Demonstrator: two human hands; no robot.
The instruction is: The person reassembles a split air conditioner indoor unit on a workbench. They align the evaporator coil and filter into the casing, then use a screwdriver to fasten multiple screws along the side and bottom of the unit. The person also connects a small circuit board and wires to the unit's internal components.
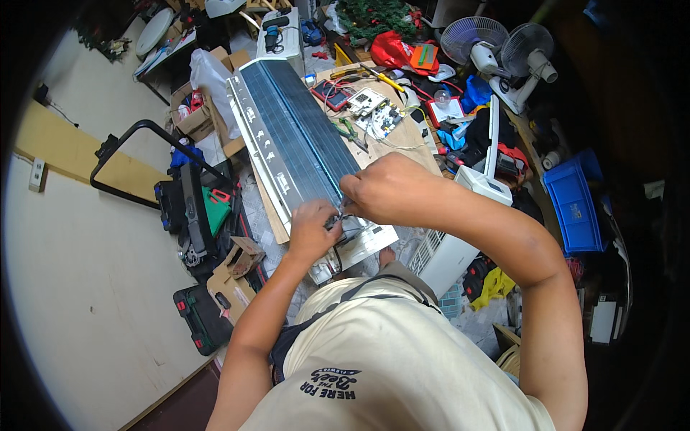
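Observation:
An opened split air conditioner indoor unit lies lengthwise in front of me, its dark finned coil facing up and a white frame along its left side. Both hands are at its near end. My left hand rests there with curled fingers, against dark wires or small parts that I cannot make out. Just right of it, my right hand is closed in a pinch at the coil's near corner; what sits between the fingertips is hidden. A dark cable hangs below my left hand.
Right of the unit, a wooden board holds a circuit board, green-handled pliers and a red multimeter. A white cover leans near my right forearm. Farther out are two fans, a blue crate and a black handle frame.

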